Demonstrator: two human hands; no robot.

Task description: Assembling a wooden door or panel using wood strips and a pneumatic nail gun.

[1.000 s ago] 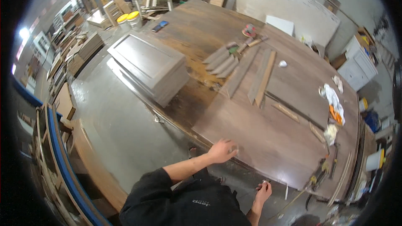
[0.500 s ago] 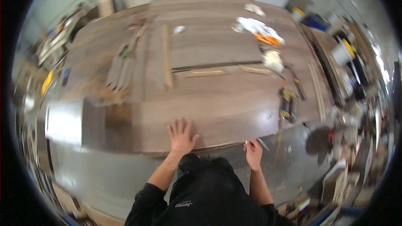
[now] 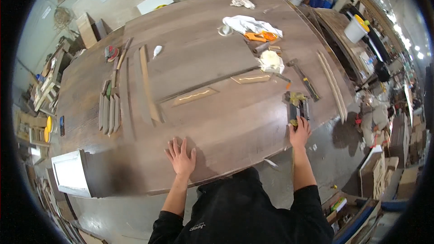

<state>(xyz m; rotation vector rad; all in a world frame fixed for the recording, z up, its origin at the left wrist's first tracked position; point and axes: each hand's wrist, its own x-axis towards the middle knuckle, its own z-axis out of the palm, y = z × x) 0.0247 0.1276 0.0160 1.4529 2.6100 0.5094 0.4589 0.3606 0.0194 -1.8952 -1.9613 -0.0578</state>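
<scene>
My left hand [image 3: 181, 157] rests flat on the brown wood-grain tabletop [image 3: 217, 131] near its front edge, fingers spread and holding nothing. Farther right, my right hand [image 3: 299, 134] has its fingers curled at the near end of a black and yellowish nail gun [image 3: 297, 103], which lies on the table. My fingers partly cover that end of the tool. Beyond the hands lie two short trim pieces [image 3: 195, 96] with wavy, glossy beads of glue on them. A hammer [image 3: 306, 81] lies just past the nail gun.
Grey strips [image 3: 108, 113], a long wood strip [image 3: 149, 86], a white bottle [image 3: 157, 51] and a red-based sander [image 3: 111, 53] lie on the left. White cloth [image 3: 248, 25], an orange tool [image 3: 258, 36] and long mouldings [image 3: 332, 86] are on the right. A white-faced panel [image 3: 72, 174] sits at the left corner.
My right hand has moved from the table's front edge up and forward to the nail gun. My left hand stays flat on the tabletop. The view has shifted and become sharper.
</scene>
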